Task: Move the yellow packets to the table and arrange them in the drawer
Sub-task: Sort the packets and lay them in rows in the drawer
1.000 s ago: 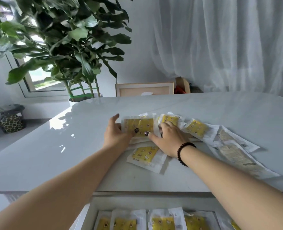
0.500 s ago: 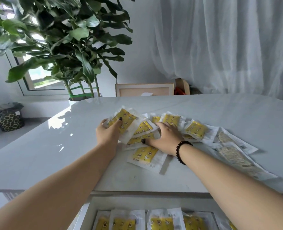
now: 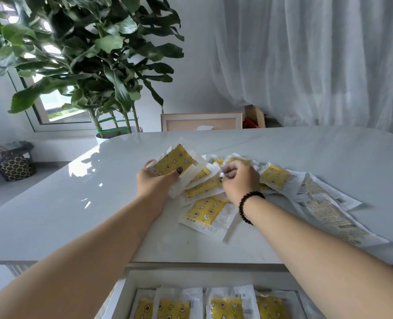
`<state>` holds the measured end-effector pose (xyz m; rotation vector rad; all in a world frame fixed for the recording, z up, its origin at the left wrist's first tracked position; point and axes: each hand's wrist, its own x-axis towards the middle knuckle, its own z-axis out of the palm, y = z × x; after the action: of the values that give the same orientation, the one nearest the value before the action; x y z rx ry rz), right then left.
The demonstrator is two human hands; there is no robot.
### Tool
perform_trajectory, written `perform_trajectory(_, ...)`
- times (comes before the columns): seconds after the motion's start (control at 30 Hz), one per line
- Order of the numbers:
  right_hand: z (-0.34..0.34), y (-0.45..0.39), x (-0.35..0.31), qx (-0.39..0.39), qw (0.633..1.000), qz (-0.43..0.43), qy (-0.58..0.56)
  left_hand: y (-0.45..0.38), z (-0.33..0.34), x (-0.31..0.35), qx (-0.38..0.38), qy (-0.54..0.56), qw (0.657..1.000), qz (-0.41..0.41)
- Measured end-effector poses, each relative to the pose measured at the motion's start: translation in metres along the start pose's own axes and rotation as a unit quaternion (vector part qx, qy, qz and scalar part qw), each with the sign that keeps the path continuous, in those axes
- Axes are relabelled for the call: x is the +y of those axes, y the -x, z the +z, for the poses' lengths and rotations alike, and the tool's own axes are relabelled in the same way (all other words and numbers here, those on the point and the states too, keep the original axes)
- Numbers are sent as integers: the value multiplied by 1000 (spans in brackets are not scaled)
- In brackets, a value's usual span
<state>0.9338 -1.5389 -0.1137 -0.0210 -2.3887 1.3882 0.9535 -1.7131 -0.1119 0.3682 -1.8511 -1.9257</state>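
Observation:
Several yellow packets in clear wrappers lie fanned out on the white table [image 3: 52,203]. My left hand [image 3: 156,183] grips one yellow packet [image 3: 174,160], tilted up off the pile, thumb on its face. My right hand [image 3: 239,180], with a dark bead bracelet, has curled fingers pinching the edge of another packet [image 3: 237,161] in the pile. A loose packet [image 3: 205,211] lies nearest me. Below the table edge the open drawer [image 3: 131,282] holds a row of several yellow packets [image 3: 227,305].
Pale, face-down packets [image 3: 324,203] lie at the right of the pile. A large potted plant [image 3: 87,54] stands beyond the table's far left. A framed panel [image 3: 201,122] and white curtain [image 3: 317,54] are behind. A patterned bag [image 3: 15,168] sits at far left.
My left hand has lifted its packet higher and turned it more upright. My right hand has curled from lying flat on the pile into a pinch on a packet's edge.

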Motion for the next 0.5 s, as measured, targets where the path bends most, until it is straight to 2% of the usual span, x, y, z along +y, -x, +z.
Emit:
perform_trajectory(0.07,-2,-2,-1,105,994,-13,-41,0,1,-1,-9,-16,1000,6)
perform_trajectory(0.13,-5,-2,-3,174,977,-29,-117,0,4,-1,-29,-49,998,19)
perform_trajectory(0.17,-5,-3,-3,178,972,-29,-150,0,5,-2,-38,-74,996,29)
perform_trajectory(0.23,-4,-5,0,128,977,-5,-172,1,8,-1,-55,-119,990,48)
perform_trajectory(0.33,0,-10,5,35,994,40,-91,0,9,-3,-56,-132,988,51)
perform_trajectory(0.4,0,-12,7,61,995,49,-55,-2,9,-4,-48,-126,990,41)
perform_trajectory(0.5,0,-18,10,130,979,62,-147,-4,8,-4,-40,-115,992,28)
